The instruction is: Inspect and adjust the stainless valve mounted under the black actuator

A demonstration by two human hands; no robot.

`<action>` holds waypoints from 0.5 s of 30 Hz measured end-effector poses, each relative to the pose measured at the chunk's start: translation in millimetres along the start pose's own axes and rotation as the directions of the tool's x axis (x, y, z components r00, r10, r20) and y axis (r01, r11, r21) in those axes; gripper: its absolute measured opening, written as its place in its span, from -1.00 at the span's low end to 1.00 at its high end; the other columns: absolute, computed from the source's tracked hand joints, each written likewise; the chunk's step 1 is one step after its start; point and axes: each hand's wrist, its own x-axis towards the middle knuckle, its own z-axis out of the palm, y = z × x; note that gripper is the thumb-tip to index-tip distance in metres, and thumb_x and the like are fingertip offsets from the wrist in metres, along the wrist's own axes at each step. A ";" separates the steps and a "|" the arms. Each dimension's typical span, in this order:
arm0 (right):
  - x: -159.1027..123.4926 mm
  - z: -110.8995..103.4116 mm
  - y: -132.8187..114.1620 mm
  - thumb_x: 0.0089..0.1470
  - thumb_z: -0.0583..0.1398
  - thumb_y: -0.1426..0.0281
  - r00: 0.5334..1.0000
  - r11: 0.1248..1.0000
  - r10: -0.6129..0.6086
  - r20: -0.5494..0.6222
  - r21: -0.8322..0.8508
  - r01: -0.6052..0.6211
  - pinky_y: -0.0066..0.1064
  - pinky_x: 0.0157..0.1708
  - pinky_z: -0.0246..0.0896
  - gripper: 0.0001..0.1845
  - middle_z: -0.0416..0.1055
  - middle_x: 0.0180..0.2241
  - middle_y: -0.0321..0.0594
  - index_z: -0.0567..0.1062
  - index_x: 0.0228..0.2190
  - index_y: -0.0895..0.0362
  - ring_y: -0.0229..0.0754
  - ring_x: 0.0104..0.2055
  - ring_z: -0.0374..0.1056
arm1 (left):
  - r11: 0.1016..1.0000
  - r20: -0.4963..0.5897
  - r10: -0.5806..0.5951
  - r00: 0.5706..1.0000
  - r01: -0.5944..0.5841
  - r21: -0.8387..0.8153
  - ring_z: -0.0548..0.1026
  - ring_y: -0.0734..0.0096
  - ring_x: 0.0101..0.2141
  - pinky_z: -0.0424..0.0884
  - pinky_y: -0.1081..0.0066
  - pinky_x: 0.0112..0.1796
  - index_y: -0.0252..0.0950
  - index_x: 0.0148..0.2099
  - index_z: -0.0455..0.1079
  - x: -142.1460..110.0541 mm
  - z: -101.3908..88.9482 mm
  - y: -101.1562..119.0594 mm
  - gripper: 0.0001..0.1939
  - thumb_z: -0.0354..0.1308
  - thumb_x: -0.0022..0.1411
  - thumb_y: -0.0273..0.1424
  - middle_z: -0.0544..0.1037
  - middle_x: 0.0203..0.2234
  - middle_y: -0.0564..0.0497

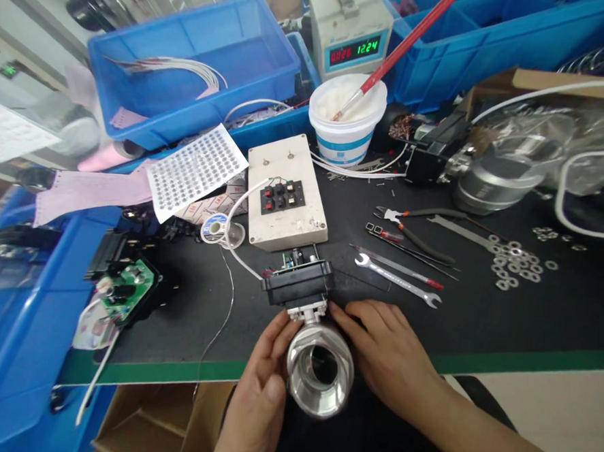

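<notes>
A silver metal valve body [320,369] with an open round bore faces me at the table's near edge. A black actuator housing [298,282] with an exposed circuit board sits on top of it. My left hand [263,380] wraps round the valve's left side, thumb on its rim. My right hand [386,350] cups its right side, fingers touching the bracket under the housing. A white cable [236,239] runs from the housing toward a beige switch box [285,187].
Wrenches [398,281], pliers [419,226], a screwdriver and several washers [517,263] lie right. A white tub [347,116] with a red brush, a digital meter [351,28], blue bins [199,63], a solder spool [214,227] and another actuator with green board [127,287] surround.
</notes>
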 end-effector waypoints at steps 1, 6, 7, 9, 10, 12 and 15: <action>-0.3 0.1 -0.1 0.15 -0.05 0.67 1.000 1.000 0.019 -0.005 -0.001 -0.019 -0.24 -0.21 0.02 -0.57 0.29 -0.19 -0.09 0.43 -0.03 0.25 -0.02 -0.18 0.19 | 1.000 0.013 0.018 1.000 -0.018 0.007 0.31 -0.12 0.15 0.20 0.08 0.17 -0.20 0.11 0.39 -0.3 -0.4 -2.0 -0.22 0.45 -0.17 -0.07 0.46 0.06 -0.18; -4.6 0.4 0.1 0.15 -0.06 0.67 0.999 0.999 -0.028 0.027 0.031 0.027 -0.22 -0.18 0.03 -0.50 0.26 -0.13 -0.08 0.31 0.10 0.24 -0.02 -0.15 0.18 | 0.998 0.061 0.044 0.997 -0.046 0.041 0.30 -0.08 0.16 0.21 0.07 0.17 -0.16 0.15 0.34 -0.3 -3.5 -7.4 -0.27 0.44 -0.08 -0.18 0.44 0.09 -0.17; -5.2 0.5 0.4 0.15 -0.06 0.67 0.999 1.000 -0.018 0.039 0.021 0.017 -0.23 -0.19 0.03 -0.50 0.26 -0.14 -0.07 0.30 0.10 0.24 -0.01 -0.15 0.18 | 0.998 0.062 0.048 0.997 -0.051 0.040 0.30 -0.06 0.16 0.21 0.08 0.17 -0.16 0.16 0.34 -0.5 -3.9 -8.1 -0.29 0.43 -0.05 -0.19 0.44 0.10 -0.17; -6.0 0.7 0.7 0.16 -0.06 0.66 0.999 1.000 0.003 0.048 0.011 -0.004 -0.23 -0.20 0.03 -0.51 0.24 -0.15 -0.07 0.30 0.10 0.22 -0.01 -0.16 0.17 | 0.997 0.057 0.064 0.996 -0.066 0.030 0.30 -0.04 0.16 0.21 0.10 0.17 -0.16 0.16 0.32 -1.1 -4.0 -9.9 -0.31 0.41 -0.01 -0.19 0.42 0.11 -0.17; -6.1 1.0 0.6 0.17 -0.06 0.64 0.999 1.000 0.000 0.050 0.021 -0.001 -0.22 -0.20 0.03 -0.52 0.24 -0.14 -0.07 0.28 0.11 0.21 -0.01 -0.16 0.17 | 0.997 0.054 0.071 0.996 -0.072 0.025 0.30 -0.03 0.17 0.22 0.11 0.17 -0.16 0.16 0.33 -1.4 -3.7 -11.1 -0.32 0.41 -0.01 -0.19 0.42 0.12 -0.17; -6.3 1.9 0.0 0.19 -0.07 0.63 0.999 0.999 -0.021 0.047 0.039 0.019 -0.20 -0.18 0.04 -0.51 0.22 -0.12 -0.06 0.24 0.13 0.19 0.01 -0.15 0.16 | 0.997 0.052 0.078 0.996 -0.079 0.009 0.30 -0.01 0.17 0.23 0.14 0.17 -0.16 0.15 0.33 -1.7 -2.9 -13.7 -0.33 0.40 0.00 -0.18 0.40 0.13 -0.16; -7.1 3.6 -0.2 0.21 -0.09 0.60 0.997 0.999 -0.035 0.068 0.037 0.033 -0.18 -0.17 0.06 -0.51 0.22 -0.10 -0.04 0.19 0.16 0.19 0.03 -0.13 0.16 | 0.997 0.057 0.078 0.995 -0.077 -0.018 0.30 0.00 0.17 0.24 0.14 0.16 -0.16 0.14 0.34 -1.3 -1.0 -17.8 -0.34 0.39 0.00 -0.18 0.40 0.14 -0.16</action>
